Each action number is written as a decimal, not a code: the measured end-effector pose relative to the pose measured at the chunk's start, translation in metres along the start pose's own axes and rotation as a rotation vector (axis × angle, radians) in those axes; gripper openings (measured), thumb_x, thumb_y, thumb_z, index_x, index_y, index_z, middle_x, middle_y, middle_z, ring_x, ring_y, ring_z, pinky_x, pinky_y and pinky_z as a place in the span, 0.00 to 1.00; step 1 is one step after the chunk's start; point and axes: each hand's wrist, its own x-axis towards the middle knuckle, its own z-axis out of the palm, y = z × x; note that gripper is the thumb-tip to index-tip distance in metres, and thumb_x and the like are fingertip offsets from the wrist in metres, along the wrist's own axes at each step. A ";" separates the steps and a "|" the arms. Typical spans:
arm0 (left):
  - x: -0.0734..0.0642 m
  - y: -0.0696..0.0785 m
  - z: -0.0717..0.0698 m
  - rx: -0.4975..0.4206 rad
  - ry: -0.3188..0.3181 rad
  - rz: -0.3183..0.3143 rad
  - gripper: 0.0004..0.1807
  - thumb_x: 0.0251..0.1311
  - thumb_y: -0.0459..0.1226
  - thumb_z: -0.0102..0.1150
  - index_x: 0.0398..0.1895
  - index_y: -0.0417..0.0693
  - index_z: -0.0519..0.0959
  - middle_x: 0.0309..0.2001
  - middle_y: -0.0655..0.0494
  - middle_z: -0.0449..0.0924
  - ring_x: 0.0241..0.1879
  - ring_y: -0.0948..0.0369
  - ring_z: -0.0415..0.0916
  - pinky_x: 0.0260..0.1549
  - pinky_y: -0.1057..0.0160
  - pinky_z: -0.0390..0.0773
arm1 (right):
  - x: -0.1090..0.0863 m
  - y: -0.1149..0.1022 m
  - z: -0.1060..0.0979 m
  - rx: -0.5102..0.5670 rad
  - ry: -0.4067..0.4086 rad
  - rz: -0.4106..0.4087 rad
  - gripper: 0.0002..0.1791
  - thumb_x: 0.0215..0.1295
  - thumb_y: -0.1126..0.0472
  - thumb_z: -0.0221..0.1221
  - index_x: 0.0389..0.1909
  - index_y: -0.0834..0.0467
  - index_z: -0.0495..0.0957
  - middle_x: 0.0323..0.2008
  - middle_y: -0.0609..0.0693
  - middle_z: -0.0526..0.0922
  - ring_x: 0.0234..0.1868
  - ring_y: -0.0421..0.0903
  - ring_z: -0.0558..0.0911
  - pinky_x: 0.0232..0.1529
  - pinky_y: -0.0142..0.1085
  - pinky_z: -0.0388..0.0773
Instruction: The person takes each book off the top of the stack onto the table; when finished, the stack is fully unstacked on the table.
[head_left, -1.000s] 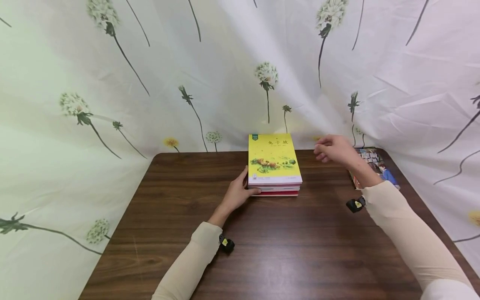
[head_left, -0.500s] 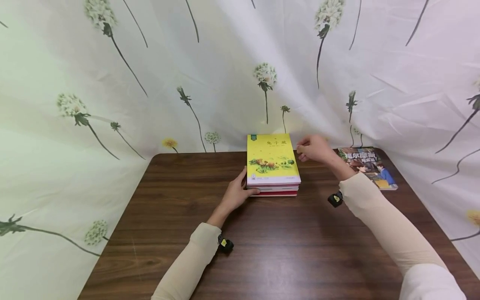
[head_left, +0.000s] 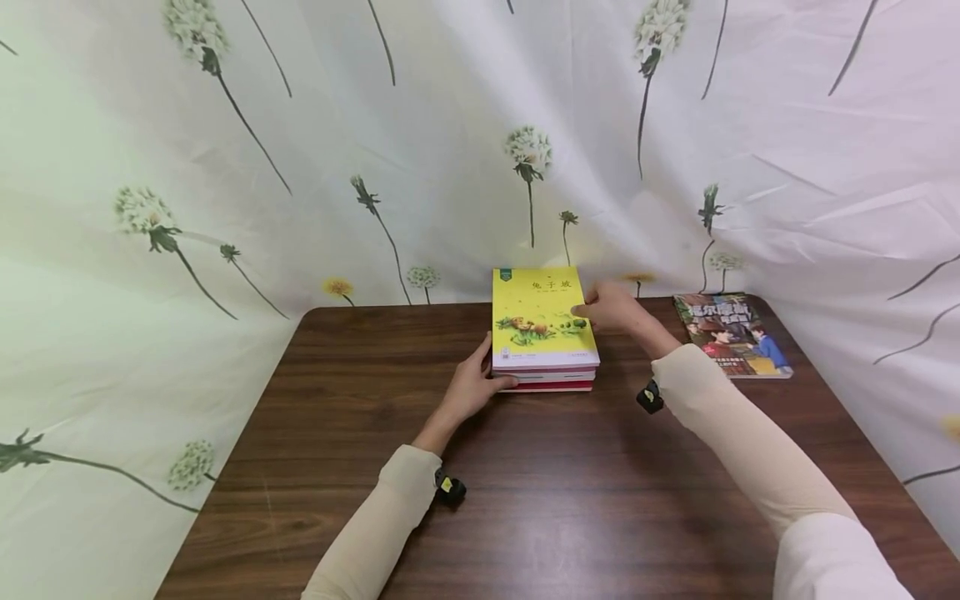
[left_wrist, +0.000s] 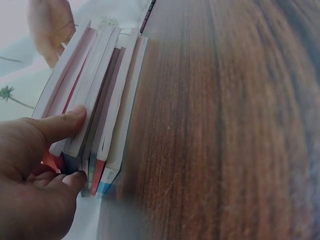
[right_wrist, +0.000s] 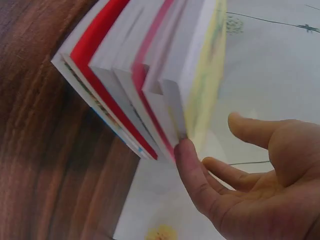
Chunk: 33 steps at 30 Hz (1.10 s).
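A stack of books (head_left: 551, 386) lies near the back edge of the brown table, topped by a yellow picture-covered book (head_left: 536, 310). My left hand (head_left: 472, 386) grips the stack's near left corner. In the left wrist view its thumb (left_wrist: 62, 125) lies across the page edges while the other fingers curl at the spines. At the stack's right side is my right hand (head_left: 618, 308). In the right wrist view a fingertip (right_wrist: 185, 150) meets the yellow book's edge, and the thumb (right_wrist: 250, 129) stands apart from the cover.
Another book (head_left: 731, 337), with a dark cover and cartoon figures, lies flat at the table's back right corner. A white curtain (head_left: 450, 167) with a dandelion print hangs behind the wooden table (head_left: 360, 400).
My right hand has moved left from beside the cartoon-covered book to the yellow book's right edge, uncovering that other book. My left hand stays on the stack.
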 end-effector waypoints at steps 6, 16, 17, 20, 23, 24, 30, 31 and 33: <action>-0.001 0.000 0.001 0.003 0.003 0.005 0.57 0.64 0.40 0.75 0.88 0.45 0.47 0.87 0.48 0.46 0.83 0.51 0.57 0.74 0.52 0.71 | 0.002 0.006 0.014 -0.003 -0.036 0.081 0.17 0.75 0.51 0.65 0.36 0.62 0.83 0.22 0.48 0.78 0.23 0.45 0.73 0.28 0.37 0.73; -0.002 -0.001 0.002 0.007 0.019 0.003 0.57 0.63 0.40 0.76 0.88 0.46 0.48 0.87 0.48 0.48 0.82 0.52 0.59 0.73 0.53 0.72 | -0.005 0.011 0.017 0.005 -0.049 0.075 0.19 0.77 0.51 0.64 0.46 0.66 0.85 0.33 0.56 0.88 0.38 0.59 0.86 0.46 0.56 0.84; -0.001 -0.001 0.002 0.008 0.020 0.002 0.58 0.63 0.40 0.76 0.88 0.46 0.48 0.87 0.48 0.48 0.81 0.52 0.60 0.73 0.53 0.72 | -0.004 0.011 0.017 0.002 -0.048 0.076 0.19 0.77 0.51 0.64 0.46 0.66 0.85 0.33 0.56 0.88 0.38 0.59 0.86 0.46 0.56 0.84; -0.001 -0.001 0.003 0.010 0.024 0.002 0.58 0.63 0.40 0.76 0.88 0.45 0.48 0.86 0.47 0.49 0.81 0.52 0.60 0.73 0.53 0.73 | -0.002 0.012 0.016 -0.005 -0.044 0.078 0.19 0.76 0.50 0.65 0.44 0.66 0.85 0.32 0.55 0.87 0.36 0.57 0.85 0.43 0.53 0.83; -0.001 -0.001 0.003 0.012 0.025 -0.001 0.58 0.63 0.40 0.76 0.88 0.44 0.48 0.86 0.45 0.50 0.81 0.52 0.60 0.73 0.52 0.73 | 0.000 0.014 0.015 -0.013 -0.038 0.086 0.18 0.74 0.50 0.66 0.37 0.62 0.84 0.27 0.51 0.84 0.33 0.54 0.83 0.37 0.47 0.82; -0.001 -0.001 0.003 0.013 0.024 -0.002 0.58 0.63 0.40 0.76 0.88 0.44 0.48 0.86 0.45 0.49 0.81 0.52 0.60 0.73 0.52 0.73 | 0.000 0.014 0.015 -0.014 -0.038 0.091 0.18 0.74 0.50 0.66 0.32 0.61 0.82 0.24 0.49 0.80 0.30 0.52 0.81 0.35 0.45 0.80; -0.002 0.000 0.003 0.003 0.020 -0.020 0.58 0.63 0.40 0.77 0.88 0.47 0.47 0.87 0.47 0.48 0.81 0.52 0.60 0.73 0.52 0.73 | 0.003 0.016 0.013 0.030 -0.044 0.134 0.27 0.73 0.50 0.67 0.19 0.52 0.64 0.14 0.42 0.64 0.23 0.46 0.74 0.39 0.50 0.82; -0.002 0.000 0.003 0.003 0.019 -0.019 0.58 0.63 0.40 0.77 0.88 0.47 0.47 0.87 0.47 0.48 0.81 0.52 0.60 0.73 0.52 0.73 | 0.003 0.016 0.012 0.045 -0.041 0.140 0.27 0.73 0.51 0.67 0.19 0.52 0.64 0.15 0.42 0.65 0.24 0.46 0.75 0.42 0.52 0.83; -0.002 0.000 0.003 0.004 0.020 -0.013 0.58 0.63 0.40 0.77 0.88 0.46 0.48 0.87 0.46 0.48 0.81 0.51 0.60 0.73 0.52 0.73 | 0.002 0.015 0.011 0.078 -0.033 0.138 0.24 0.73 0.52 0.68 0.21 0.53 0.68 0.17 0.43 0.72 0.25 0.46 0.79 0.47 0.56 0.85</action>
